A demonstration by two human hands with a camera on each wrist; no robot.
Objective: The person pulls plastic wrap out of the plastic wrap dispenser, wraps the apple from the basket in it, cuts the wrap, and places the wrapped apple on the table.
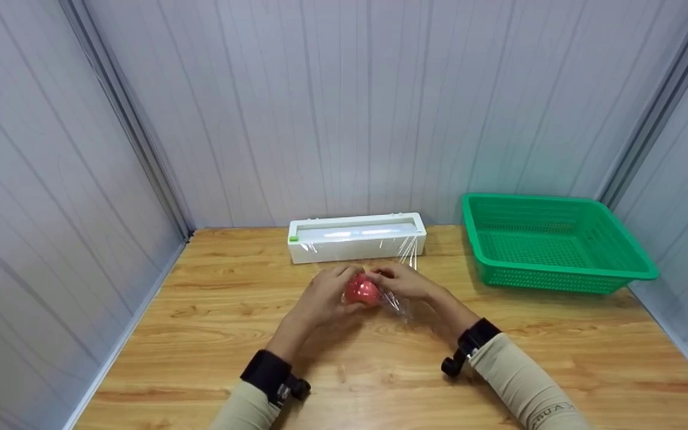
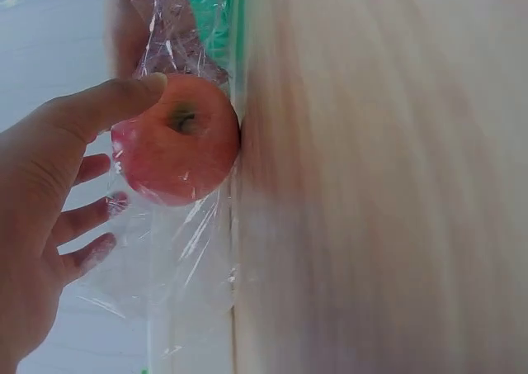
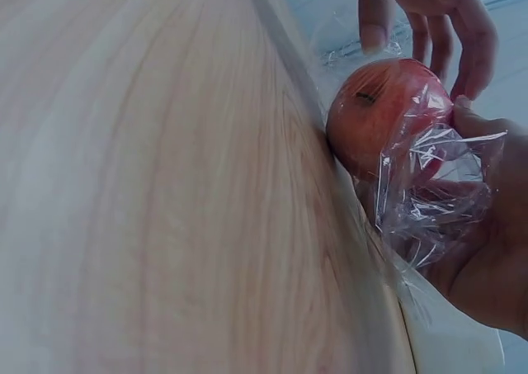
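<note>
While the apple [image 1: 361, 291] sits on the worktop [image 1: 380, 370], it is cupped by both hands so the film [image 1: 398, 301] clings. Left hand [image 1: 325, 297] fingers are curled round it; film is pinched against it by the right hand [image 1: 407, 283].

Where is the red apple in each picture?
Head view: the apple sits in the middle, on the wooden table, between both hands.
Left wrist view: upper left of centre, stem dimple facing the camera, left thumb on top.
Right wrist view: upper right, against the right hand.
Shared landmark: the crinkly cling film around the apple.
</note>
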